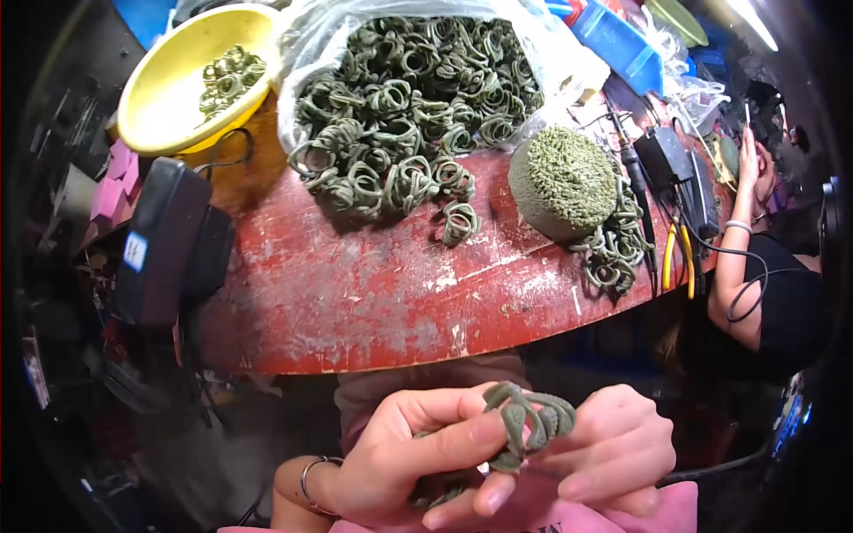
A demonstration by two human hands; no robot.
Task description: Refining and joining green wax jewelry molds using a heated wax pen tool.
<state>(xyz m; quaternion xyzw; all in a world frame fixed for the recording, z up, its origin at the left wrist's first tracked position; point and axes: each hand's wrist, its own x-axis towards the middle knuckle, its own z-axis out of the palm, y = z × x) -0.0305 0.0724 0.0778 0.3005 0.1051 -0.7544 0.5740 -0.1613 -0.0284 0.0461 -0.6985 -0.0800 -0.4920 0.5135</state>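
Note:
My left hand is closed round a curled green coil piece, pinched between thumb and fingers above my lap. More green loops show inside that palm. Close against the piece's right side is my right hand, its fingers curled inward. Whatever its fingertips hold is hidden. On the red table beyond, a heap of similar green coils spills from a clear plastic bag. One loose coil lies at the heap's near edge.
A yellow basin with some coils stands at the far left. A black device rises at the table's left edge. Rightward are a round green textured block, coils, yellow-handled pliers and cables. Another person's arm is beyond.

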